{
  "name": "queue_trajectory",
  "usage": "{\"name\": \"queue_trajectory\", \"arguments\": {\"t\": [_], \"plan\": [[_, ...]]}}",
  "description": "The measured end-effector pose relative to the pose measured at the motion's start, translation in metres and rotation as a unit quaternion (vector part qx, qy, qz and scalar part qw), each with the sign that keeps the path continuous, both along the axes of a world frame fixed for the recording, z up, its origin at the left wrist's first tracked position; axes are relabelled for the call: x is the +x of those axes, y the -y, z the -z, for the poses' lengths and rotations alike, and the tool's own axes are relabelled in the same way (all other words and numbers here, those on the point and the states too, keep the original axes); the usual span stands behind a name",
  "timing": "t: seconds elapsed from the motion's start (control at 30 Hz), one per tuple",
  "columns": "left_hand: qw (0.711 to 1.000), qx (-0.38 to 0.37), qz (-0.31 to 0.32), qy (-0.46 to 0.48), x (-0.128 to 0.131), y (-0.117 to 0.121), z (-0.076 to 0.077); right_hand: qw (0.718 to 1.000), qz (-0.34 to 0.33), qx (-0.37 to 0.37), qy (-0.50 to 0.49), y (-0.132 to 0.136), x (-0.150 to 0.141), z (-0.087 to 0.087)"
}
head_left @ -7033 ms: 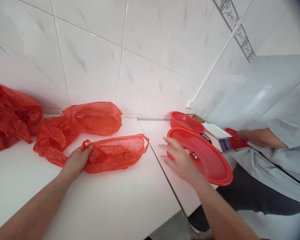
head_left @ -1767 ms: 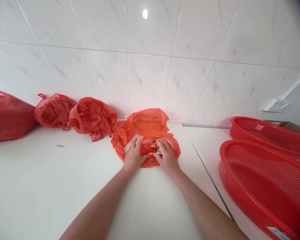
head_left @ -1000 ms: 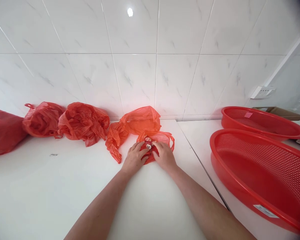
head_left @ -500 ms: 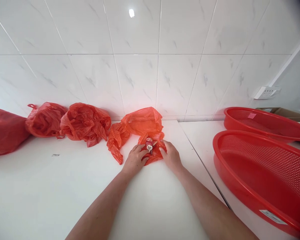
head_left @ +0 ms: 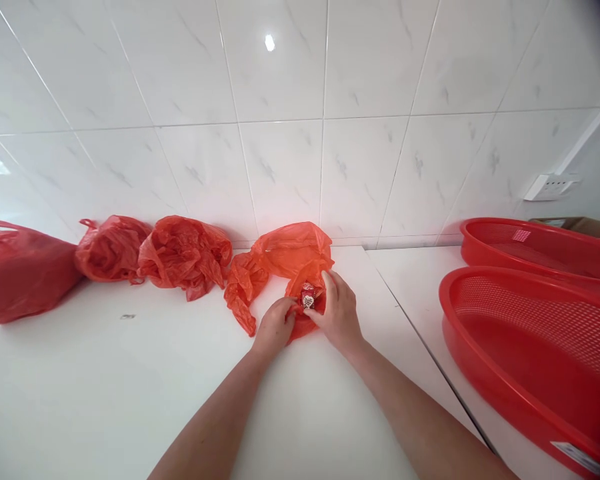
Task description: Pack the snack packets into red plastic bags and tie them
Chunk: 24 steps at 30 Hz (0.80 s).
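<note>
Plastic of a thin red bag (head_left: 305, 327) was bunched just below the centre of the frame, around a small dark-red packet (head_left: 309, 296) with a pale printed mark. At the bag's left edge, the left hand (head_left: 276, 328) had its fingers curled in, pinching a fold. On the right side, the right hand (head_left: 341, 310) was half curved, thumb near the packet and fingers spread over the rim; whether it gripped firmly could not be told. Just behind lay a loose red bag (head_left: 297, 247) on the white tabletop (head_left: 105, 400). Left of that, crumpled red bags (head_left: 185, 257) sat by the tiled wall (head_left: 195, 73). Two red baskets (head_left: 505, 353) filled the lower right, one behind the other, below a wall socket (head_left: 550, 187).
</note>
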<state>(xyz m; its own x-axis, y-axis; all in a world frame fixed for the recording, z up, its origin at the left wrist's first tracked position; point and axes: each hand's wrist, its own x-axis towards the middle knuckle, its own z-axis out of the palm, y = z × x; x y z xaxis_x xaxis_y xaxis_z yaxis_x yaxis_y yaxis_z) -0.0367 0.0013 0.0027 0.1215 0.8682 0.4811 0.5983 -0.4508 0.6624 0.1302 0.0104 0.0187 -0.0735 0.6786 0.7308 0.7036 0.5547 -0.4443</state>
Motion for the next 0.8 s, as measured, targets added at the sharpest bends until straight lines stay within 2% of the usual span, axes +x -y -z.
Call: {"name": "queue_trajectory", "arguments": {"t": [0.07,0.13,0.2,0.27,0.37,0.43,0.53,0.6,0.67,0.7,0.8], "plan": [[0.996,-0.031,-0.067,0.056,-0.005,-0.001,-0.004,0.994,0.003,-0.101,-0.047,-0.013,0.013,0.005],[0.983,-0.028,-0.145,0.108,-0.013,-0.004,-0.011,0.974,0.005,-0.183,-0.132,-0.023,0.026,0.006],[0.970,0.003,-0.202,0.138,-0.023,-0.008,-0.023,0.948,0.005,-0.216,-0.232,-0.030,0.038,-0.002],[0.965,0.037,-0.226,0.130,-0.035,-0.014,-0.041,0.924,-0.015,-0.223,-0.311,-0.036,0.047,-0.017],[0.964,0.047,-0.226,0.129,-0.051,-0.027,-0.076,0.887,-0.081,-0.241,-0.385,-0.043,0.055,-0.049],[0.957,0.019,-0.192,0.217,-0.057,-0.038,-0.104,0.861,-0.121,-0.244,-0.430,-0.047,0.057,-0.073],[0.928,-0.001,-0.133,0.347,-0.057,-0.051,-0.146,0.834,-0.136,-0.206,-0.493,-0.051,0.058,-0.106],[0.908,0.022,-0.087,0.409,-0.053,-0.055,-0.170,0.839,-0.136,-0.153,-0.505,-0.053,0.058,-0.123],[0.901,0.046,-0.057,0.427,-0.048,-0.054,-0.189,0.862,-0.127,-0.116,-0.477,-0.056,0.058,-0.134],[0.910,0.035,-0.052,0.411,-0.046,-0.052,-0.196,0.877,-0.120,-0.117,-0.450,-0.057,0.059,-0.138],[0.937,-0.061,-0.047,0.339,-0.044,-0.042,-0.209,0.909,-0.105,-0.157,-0.371,-0.058,0.059,-0.144]]}}
